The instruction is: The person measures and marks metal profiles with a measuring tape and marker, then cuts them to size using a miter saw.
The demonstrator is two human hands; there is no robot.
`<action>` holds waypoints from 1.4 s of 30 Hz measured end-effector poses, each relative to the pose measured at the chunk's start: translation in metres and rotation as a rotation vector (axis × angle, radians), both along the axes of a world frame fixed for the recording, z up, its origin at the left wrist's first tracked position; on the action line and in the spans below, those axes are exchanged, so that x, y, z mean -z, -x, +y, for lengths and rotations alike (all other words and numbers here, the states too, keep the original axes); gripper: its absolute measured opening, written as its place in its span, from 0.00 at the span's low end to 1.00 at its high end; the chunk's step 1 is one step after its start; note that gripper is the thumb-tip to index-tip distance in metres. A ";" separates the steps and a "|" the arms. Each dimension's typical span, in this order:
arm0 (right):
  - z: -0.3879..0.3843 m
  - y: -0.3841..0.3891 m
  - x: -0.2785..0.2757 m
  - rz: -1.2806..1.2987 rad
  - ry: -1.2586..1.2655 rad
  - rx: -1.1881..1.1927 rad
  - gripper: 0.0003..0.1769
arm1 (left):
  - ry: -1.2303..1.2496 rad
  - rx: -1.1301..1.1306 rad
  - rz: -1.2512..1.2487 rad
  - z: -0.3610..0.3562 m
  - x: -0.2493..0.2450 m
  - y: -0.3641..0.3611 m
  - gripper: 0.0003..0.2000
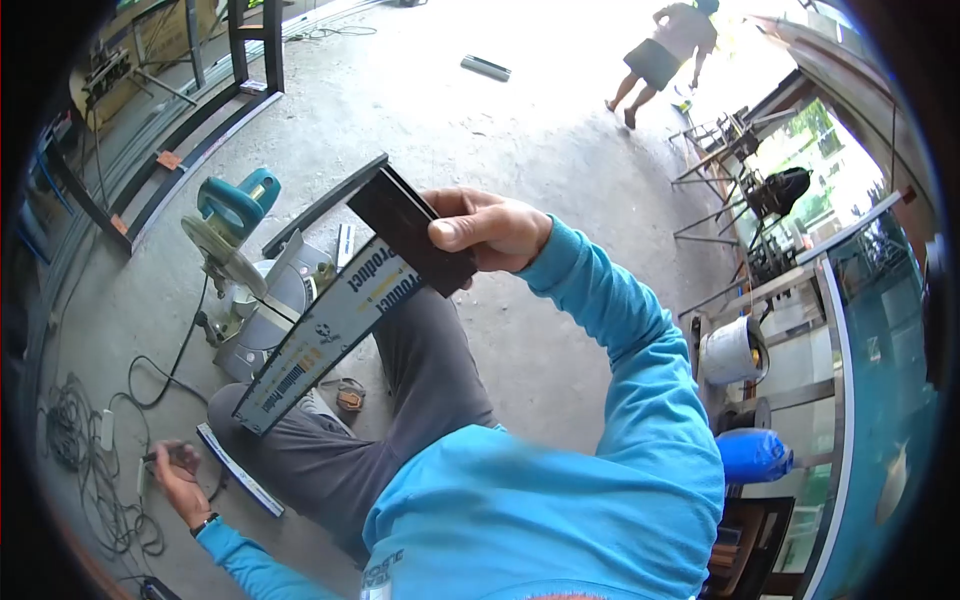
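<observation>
My right hand (490,232) grips the upper end of a dark metal profile (405,215), thumb pressed on its face. A white protective film (325,340) with blue print covers the profile's long side, which slants down to the left across my bent knee. Low on the left, my left hand (182,482) is held near the floor with its fingers curled. A small dark thing (150,457) shows at its fingertips, but I cannot tell what it is. Beside that hand lies a narrow film-covered strip (240,470).
A teal miter saw (240,205) stands on the floor ahead-left, its black cord (150,400) running to tangled cables (75,440). A dark frame (190,150) lies behind it. A short profile (486,68) and a walking person (665,55) are farther off. A white bucket (732,352) is at right.
</observation>
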State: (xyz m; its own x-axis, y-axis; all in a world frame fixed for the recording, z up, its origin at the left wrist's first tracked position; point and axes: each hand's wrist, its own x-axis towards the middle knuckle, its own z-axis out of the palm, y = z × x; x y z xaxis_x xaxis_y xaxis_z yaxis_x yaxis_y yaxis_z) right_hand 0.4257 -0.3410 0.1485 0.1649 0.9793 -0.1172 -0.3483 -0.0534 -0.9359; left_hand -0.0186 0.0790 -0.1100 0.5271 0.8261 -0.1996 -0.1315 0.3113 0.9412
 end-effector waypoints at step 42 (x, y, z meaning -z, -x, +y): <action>-0.031 0.024 0.013 0.052 0.014 0.098 0.36 | -1.060 -0.044 -0.668 -0.295 -0.194 -0.208 0.14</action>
